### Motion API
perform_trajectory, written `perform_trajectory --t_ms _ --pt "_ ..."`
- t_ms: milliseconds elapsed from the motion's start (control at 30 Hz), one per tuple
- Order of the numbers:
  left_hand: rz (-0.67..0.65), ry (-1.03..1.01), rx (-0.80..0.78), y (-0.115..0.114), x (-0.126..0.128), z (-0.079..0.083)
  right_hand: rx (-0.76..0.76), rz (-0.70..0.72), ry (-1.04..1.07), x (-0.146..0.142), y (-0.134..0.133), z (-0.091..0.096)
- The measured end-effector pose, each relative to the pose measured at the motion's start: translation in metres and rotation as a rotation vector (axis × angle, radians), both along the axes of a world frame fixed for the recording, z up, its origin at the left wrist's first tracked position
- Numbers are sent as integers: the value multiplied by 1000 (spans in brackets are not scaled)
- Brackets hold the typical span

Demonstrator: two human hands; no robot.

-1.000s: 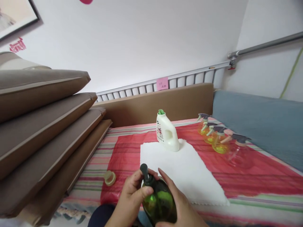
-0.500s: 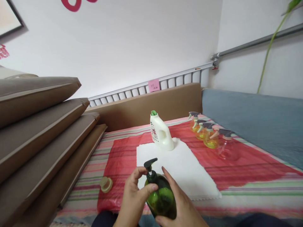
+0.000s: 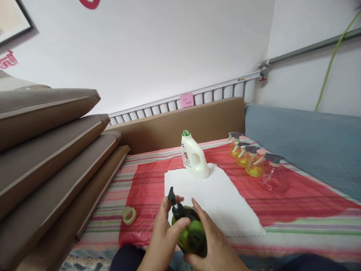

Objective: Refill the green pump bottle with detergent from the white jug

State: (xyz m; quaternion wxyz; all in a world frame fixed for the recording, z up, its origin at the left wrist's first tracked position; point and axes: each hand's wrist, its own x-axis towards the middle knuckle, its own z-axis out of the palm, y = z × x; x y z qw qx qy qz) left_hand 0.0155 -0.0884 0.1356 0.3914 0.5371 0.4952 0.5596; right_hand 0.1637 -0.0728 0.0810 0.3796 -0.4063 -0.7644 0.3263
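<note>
Bottle before the towel: your right hand grips its body, left hand pinches the pump; hold it upright.

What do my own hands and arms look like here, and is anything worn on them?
Both are bare. The left hand and the right hand wear no gloves, and no ring, watch or bracelet shows on either. No sleeve reaches the parts of the wrists and forearms that are in view. There are no markings or straps to be seen.

Single head-worn view faces forward, downward; close over the bottle, seemingly tilted.
</note>
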Motion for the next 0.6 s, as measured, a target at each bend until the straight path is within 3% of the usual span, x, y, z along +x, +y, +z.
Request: perform_trajectory --t_ms 67,133,300,500,600 --pt "-161 -46 -53 -3 -4 -2 0 4 -2 0 -1 -2" --pt "-238 -87 -92 -3 -6 -4 -2 22 0 0 -2 -3" --pt "-17 -2 4 -4 -5 -5 -16 47 -8 -2 -5 -4" --pt "-282 -105 -119 -10 -11 -1 -63 80 -46 -1 -8 -4" --pt "-157 -71 -73 -7 -10 -4 -84 67 -43 -1 -8 -4"
